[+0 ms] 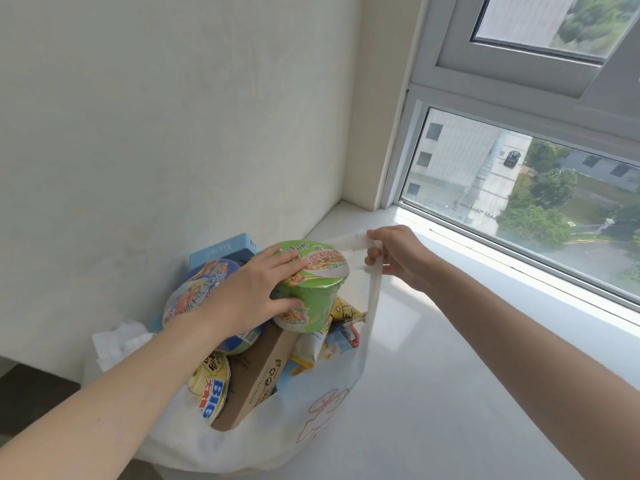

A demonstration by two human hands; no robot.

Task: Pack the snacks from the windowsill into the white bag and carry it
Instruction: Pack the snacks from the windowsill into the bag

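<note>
Two hands are at a white bag (277, 438) that sits on the windowsill (450, 375), in the corner between the wall (173, 116) and the window (519, 188); the bag is thin and soft, open at the top and stuffed full, with a red line drawing on its side; snacks poke out of it in a heap. On top is a green cup (315, 292) with a noodle picture on its lid; it leans instead of standing straight; a blue cup (194, 296) lies just beside it on the left, partly under the left arm; a blue box (228, 249) sits behind them, near the wall; a brown box (256, 379) sticks up slanted in the middle of the bag, under the green cup; a yellow cup (211, 386) with the word BIG lies touching the brown box on its left; a yellow packet (346, 311) peeks out on the right, below the green cup.

The left hand (256, 289) is on the green cup; its fingers (287, 254) lie spread wide over the lid and its thumb presses the side below the rim, so the cup is held between them. The right hand (398, 254) is above the sill on the window side of the bag; its fingers (375, 252) are curled tight and pinch the strap (374, 296); the strap runs pulled straight from the hand down to the bag's edge.
</note>
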